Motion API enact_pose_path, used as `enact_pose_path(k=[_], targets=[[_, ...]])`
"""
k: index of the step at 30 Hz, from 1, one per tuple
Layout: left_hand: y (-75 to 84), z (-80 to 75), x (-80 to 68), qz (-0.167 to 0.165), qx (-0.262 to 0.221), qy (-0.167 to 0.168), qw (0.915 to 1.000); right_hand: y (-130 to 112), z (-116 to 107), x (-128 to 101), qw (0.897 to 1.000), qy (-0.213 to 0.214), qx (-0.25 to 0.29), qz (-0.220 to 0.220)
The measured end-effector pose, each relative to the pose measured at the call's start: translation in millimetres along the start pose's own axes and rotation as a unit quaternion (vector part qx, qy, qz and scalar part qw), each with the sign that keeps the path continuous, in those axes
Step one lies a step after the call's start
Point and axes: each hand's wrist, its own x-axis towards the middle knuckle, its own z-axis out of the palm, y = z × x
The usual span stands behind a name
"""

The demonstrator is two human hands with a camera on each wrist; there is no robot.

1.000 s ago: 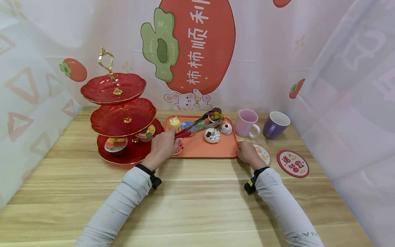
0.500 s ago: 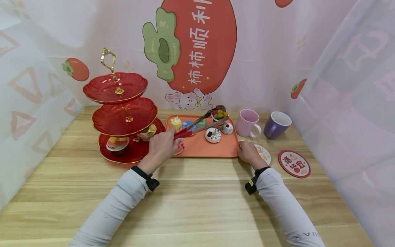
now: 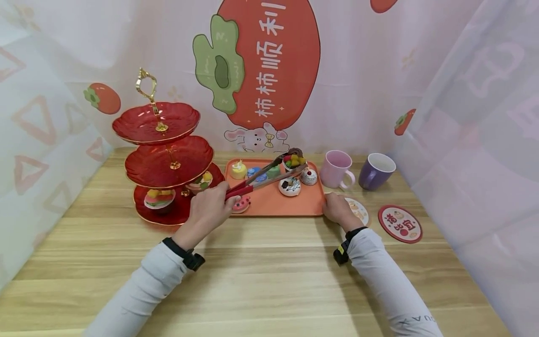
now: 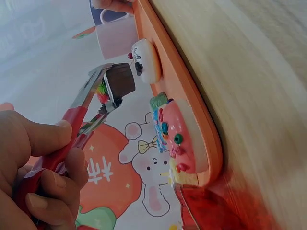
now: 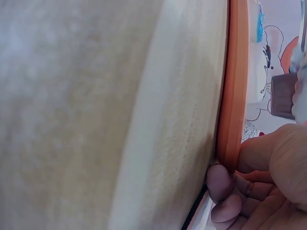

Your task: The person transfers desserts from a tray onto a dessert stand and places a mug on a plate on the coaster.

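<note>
My left hand (image 3: 209, 209) grips red-handled metal tongs (image 3: 240, 189), fingers curled round the handles in the left wrist view. The tong tips clasp a fruit-topped cupcake (image 4: 121, 79) in a dark cup, held off the tray floor. Below lies the orange tray (image 3: 269, 206). It bears a pink doughnut (image 3: 242, 204), a white doughnut (image 3: 289, 186), a white cherry-topped cake (image 3: 309, 176), a yellow cake (image 3: 238, 170), a blue treat (image 3: 256, 174) and a green one (image 3: 273, 171). My right hand (image 3: 337, 208) pinches the tray's near right corner between thumb and fingers.
A red three-tier stand (image 3: 168, 161) is at the left, with two cupcakes on its bottom tier. Right of the tray are a pink mug (image 3: 335, 168), a purple mug (image 3: 376, 172), a white coaster (image 3: 358, 211) and a red-rimmed coaster (image 3: 400, 223).
My left hand has drawn left and nearer, uncovering more of the pink doughnut. The tongs still hold the cupcake, which has shifted slightly. My right hand has stayed at the tray corner.
</note>
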Motion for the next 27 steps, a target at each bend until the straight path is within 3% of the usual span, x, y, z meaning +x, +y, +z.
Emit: enact_pose_path(k=[8,15,27], targets=[[-16.2,-11.5,-18.6,0.013,0.015,0.013,0.9997,0.6,-0.2,1.2,1.000,-0.004,-0.001,0.007],[-29.3,-18.5,-35.1,-0.004,0.011,0.019,0.9997,-0.7,1.1,-0.3,1.000,-0.005,-0.002,0.008],[-37.2,-28.9,-52.3,-0.010,-0.001,0.029,0.9995,-0.3,1.8,-1.7,1.000,0.007,-0.011,-0.002]])
